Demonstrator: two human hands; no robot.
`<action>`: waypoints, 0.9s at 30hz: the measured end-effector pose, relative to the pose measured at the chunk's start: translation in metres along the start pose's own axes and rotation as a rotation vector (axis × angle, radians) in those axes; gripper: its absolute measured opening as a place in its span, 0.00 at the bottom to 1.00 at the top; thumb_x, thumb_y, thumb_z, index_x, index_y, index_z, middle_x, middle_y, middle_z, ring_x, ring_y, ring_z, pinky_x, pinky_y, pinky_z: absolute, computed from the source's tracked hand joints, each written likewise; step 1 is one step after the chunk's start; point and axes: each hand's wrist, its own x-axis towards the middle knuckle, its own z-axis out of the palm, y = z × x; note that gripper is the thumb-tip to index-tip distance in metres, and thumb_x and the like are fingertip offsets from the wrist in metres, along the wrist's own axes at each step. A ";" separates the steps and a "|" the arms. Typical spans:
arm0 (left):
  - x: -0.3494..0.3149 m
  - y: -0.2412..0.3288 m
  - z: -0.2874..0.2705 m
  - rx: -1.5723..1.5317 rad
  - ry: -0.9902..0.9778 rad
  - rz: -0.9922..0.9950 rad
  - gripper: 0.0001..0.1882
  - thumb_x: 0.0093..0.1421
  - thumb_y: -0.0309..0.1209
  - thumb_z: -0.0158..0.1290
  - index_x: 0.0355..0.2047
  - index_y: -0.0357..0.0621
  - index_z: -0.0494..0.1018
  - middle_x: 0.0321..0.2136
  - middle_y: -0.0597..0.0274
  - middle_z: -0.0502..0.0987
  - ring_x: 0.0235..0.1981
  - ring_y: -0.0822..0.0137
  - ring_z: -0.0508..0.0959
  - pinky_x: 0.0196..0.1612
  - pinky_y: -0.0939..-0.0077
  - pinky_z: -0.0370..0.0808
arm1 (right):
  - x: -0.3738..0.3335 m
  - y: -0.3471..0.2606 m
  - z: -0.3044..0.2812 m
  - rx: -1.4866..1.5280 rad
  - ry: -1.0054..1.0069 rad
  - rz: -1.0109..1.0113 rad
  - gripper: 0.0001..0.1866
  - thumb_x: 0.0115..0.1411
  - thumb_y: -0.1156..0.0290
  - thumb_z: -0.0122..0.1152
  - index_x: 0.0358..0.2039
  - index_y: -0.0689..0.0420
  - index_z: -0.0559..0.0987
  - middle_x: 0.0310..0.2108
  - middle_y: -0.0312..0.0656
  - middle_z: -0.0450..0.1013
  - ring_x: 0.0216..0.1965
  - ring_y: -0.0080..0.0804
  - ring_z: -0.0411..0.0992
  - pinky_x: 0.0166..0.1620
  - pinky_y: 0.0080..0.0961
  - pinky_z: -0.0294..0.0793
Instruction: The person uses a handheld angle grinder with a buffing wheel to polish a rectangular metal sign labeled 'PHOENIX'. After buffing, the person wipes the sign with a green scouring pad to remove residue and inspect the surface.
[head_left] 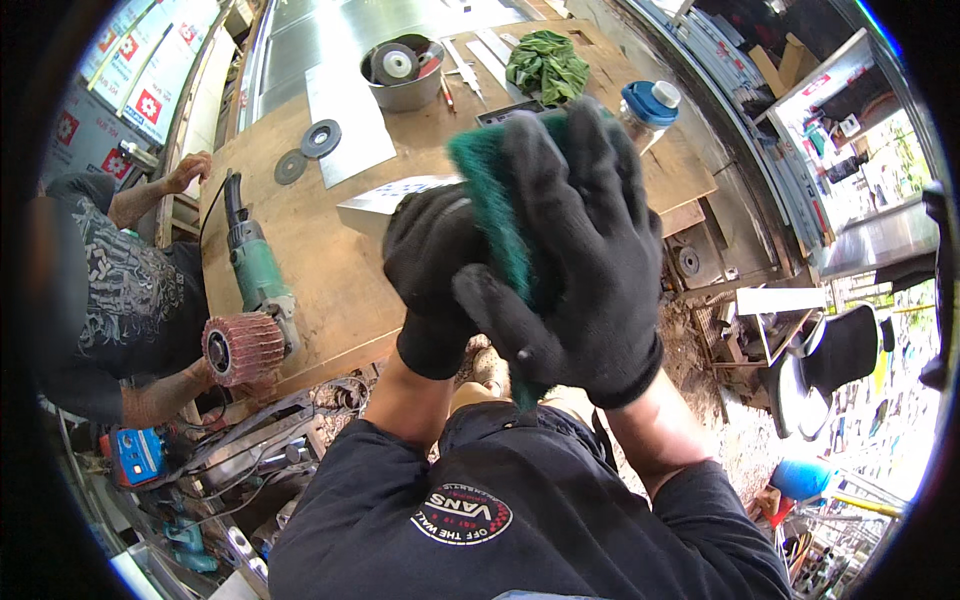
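Both my hands wear black gloves and are raised close to the camera over a wooden workbench (330,270). My right hand (580,260) grips a green abrasive pad (490,190), thumb across its front. My left hand (435,280) is closed behind the pad against its left side; what it holds is hidden. A small metal piece (385,200) lies on the bench just behind my left hand.
A green power tool with a reddish flap drum (245,320) lies at the bench's left edge, beside another person (110,290) seated there. A metal bowl of discs (402,68), loose discs (320,138), a green rag (548,62) and a blue-lidded jar (645,105) sit farther back.
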 end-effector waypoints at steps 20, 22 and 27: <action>0.013 -0.017 0.015 0.043 0.053 0.191 0.17 0.55 0.41 0.68 0.37 0.42 0.81 0.32 0.55 0.85 0.35 0.51 0.86 0.43 0.59 0.81 | -0.025 0.000 0.006 0.033 0.116 -0.061 0.50 0.55 0.45 0.71 0.74 0.54 0.66 0.73 0.69 0.55 0.73 0.75 0.53 0.71 0.64 0.55; 0.024 0.003 0.010 0.070 0.012 0.207 0.18 0.54 0.42 0.68 0.37 0.42 0.81 0.31 0.54 0.84 0.34 0.51 0.86 0.42 0.60 0.81 | -0.047 0.001 0.010 -0.022 0.129 -0.078 0.49 0.55 0.46 0.71 0.73 0.56 0.66 0.74 0.69 0.54 0.73 0.75 0.53 0.71 0.63 0.55; 0.008 -0.005 0.010 0.005 0.028 0.103 0.20 0.62 0.40 0.66 0.47 0.38 0.80 0.40 0.53 0.85 0.41 0.56 0.86 0.48 0.59 0.82 | -0.008 0.000 -0.003 0.026 0.073 -0.009 0.48 0.57 0.45 0.68 0.72 0.58 0.66 0.74 0.69 0.53 0.73 0.75 0.53 0.72 0.64 0.53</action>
